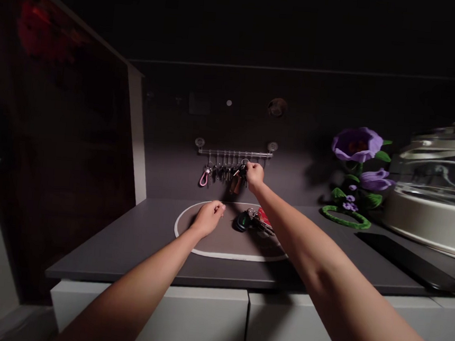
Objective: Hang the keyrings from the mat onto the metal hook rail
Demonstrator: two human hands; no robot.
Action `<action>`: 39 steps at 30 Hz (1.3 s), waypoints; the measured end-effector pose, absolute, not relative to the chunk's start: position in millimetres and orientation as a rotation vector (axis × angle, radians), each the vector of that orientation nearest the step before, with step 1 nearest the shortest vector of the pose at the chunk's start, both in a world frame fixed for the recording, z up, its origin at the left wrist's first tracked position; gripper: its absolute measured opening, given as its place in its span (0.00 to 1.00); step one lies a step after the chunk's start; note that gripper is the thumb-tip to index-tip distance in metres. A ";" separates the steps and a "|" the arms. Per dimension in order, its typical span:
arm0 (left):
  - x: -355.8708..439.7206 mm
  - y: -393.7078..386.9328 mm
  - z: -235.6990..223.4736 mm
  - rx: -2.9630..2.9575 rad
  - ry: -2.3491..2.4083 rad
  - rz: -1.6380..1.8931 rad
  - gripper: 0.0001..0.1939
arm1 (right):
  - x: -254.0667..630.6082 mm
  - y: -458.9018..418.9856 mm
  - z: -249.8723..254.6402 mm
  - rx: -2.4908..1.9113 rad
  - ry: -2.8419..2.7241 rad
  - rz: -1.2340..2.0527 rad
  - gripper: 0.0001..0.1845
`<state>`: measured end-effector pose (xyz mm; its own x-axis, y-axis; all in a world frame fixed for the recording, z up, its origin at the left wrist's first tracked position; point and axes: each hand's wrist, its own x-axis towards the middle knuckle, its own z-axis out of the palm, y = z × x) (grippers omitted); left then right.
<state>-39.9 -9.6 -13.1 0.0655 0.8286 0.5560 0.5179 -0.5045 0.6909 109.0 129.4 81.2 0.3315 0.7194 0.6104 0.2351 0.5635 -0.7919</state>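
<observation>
Up at a clear hook rail on the back wall, my right hand pinches a bunch of keys by its ring, near the right end. Several other key bunches hang along the rail, one with a pink loop strap at the left. My left hand is closed above the left part of an oval mat; whatever its curled fingers hold, if anything, is hidden. On the mat lie keys with a round black fob and a red tag.
The mat lies on a dark countertop over white cabinets. To the right stand purple fabric flowers with a green ring base, a dark flat slab and a cream appliance. A pale panel edge rises at the left.
</observation>
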 end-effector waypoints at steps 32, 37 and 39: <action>-41.6 -5.8 -16.7 2.003 1.311 1.406 0.11 | 114.1 120.4 66.2 -1.007 -1.238 0.481 0.12; -41.2 -6.0 -16.6 1.985 1.298 1.408 0.11 | 119.6 115.6 64.7 -0.989 -1.335 0.518 0.13; -41.2 -5.1 -17.3 1.980 1.298 1.402 0.12 | 121.8 112.4 64.1 -0.967 -1.380 0.557 0.13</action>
<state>-41.2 -5.1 -17.3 0.0719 0.8472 0.5265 0.4593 -0.4966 0.7365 121.8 112.4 64.1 0.1544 0.8169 0.5557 0.2020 0.5244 -0.8271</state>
